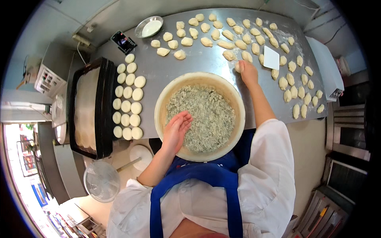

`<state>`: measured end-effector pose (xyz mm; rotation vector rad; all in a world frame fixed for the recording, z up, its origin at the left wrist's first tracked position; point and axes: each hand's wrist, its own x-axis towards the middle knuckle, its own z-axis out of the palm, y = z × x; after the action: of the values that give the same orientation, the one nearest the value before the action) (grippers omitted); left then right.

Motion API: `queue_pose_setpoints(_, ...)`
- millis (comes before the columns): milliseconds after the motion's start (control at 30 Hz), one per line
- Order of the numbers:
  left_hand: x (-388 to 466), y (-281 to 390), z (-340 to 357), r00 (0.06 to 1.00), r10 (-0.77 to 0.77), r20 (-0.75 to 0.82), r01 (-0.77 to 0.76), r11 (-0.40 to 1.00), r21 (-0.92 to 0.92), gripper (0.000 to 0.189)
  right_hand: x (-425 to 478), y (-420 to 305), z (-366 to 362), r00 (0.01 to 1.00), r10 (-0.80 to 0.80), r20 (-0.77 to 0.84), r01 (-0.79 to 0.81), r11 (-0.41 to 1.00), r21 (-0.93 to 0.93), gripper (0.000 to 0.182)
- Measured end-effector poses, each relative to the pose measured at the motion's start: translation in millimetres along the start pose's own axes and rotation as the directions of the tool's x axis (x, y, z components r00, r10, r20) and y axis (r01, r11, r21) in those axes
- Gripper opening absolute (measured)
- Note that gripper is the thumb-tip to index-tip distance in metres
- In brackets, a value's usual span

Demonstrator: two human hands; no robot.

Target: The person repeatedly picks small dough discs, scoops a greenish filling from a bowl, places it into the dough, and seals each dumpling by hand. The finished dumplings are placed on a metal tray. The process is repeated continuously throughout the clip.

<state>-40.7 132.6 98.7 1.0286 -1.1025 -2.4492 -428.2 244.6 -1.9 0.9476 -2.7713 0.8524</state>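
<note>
A wide cream-coloured basin (240,119), partly overhanging the table's front edge, holds a loose greyish-green crumbly filling (208,119). Over the left part of the filling is my left hand (178,129), cupped with the palm turned inward and nothing seen in it. My right hand (248,73) reaches past the basin's upper right rim. Its fingers grip a small dough piece (238,67) at the tabletop, partly hidden by them. Several uneven dough pieces (229,55) lie just beyond that hand. A white rectangular dough scraper (271,58) rests among them to the right.
Rows of round flattened dough discs (126,106) lie at the table's left, beside a black-rimmed baking pan (104,119). A phone on a stand (123,41) and a bowl of white powder (151,28) stand at the back left. A fan (101,181) stands on the floor.
</note>
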Motion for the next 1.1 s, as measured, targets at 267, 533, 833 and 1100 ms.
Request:
queue_pose_setpoints(267, 17, 2, 36, 0.975, -0.066, 0.211, 0.155, 0.886, -0.438, 0.046, -146, -195, -83, 0.902, -0.429, -0.045, 0.39, 0.767, 0.51, 0.024)
queue_pose_setpoints(533, -17, -1, 26, 0.995, 0.077, -0.07, -0.1, 0.891, -0.444, 0.042, -189, -248, -44, 0.846, -0.53, 0.05, 0.413, 0.713, 0.567, 0.03)
queue_pose_setpoints(833, -23, 8, -8, 0.999, 0.045, -0.006, -0.042, 0.871, -0.489, 0.063, -200, -272, -34, 0.805, -0.589, 0.071, 0.478, 0.715, 0.51, 0.034)
queue_pose_setpoints(1100, -24, 19, -20, 0.994, 0.062, 0.088, -0.009, 0.857, -0.514, 0.068, -183, -274, -26, 0.783, -0.607, 0.14, 0.477, 0.729, 0.49, 0.036)
